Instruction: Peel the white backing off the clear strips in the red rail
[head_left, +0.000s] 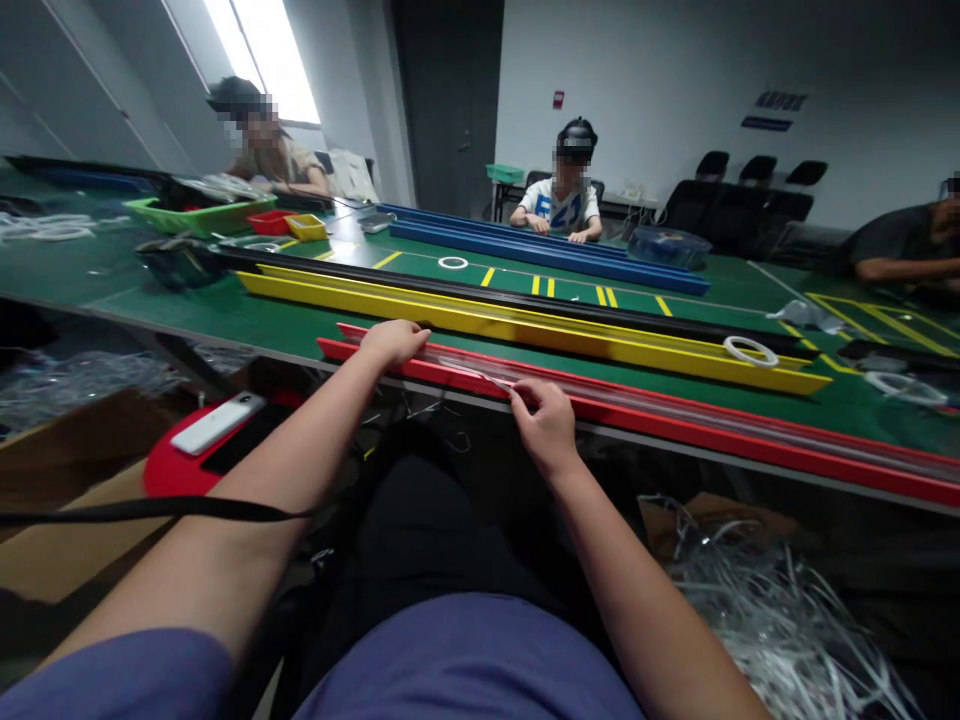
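Head camera view, and the thing to look at is a thin clear plastic strip, glossy and almost see-through, lying lengthwise along a long red channel. That channel runs along the near edge of the green worktop, angling off toward the right corner.

The right hand has it pinched between thumb and fingers, clearly clenched on the strip right at the channel's front lip. The left hand sits further left on the channel's end, fingers laid out flat and relaxed over the top. Can't really tell from here if those fingers are gripping the strip or just resting on it.

Just beyond the red one, a yellow channel and a black channel run side by side, with a small white coil sitting on the yellow one near its right end. Further across are two blue channels and a white ring on the worktop. At the far left corner there's a green tray next to small red and yellow trays.

Below the near edge, on the right, is a big tangled pile of clear and white strips. On the left, a phone lies on a red stool. Co-workers sit around the far sides of the worktop.
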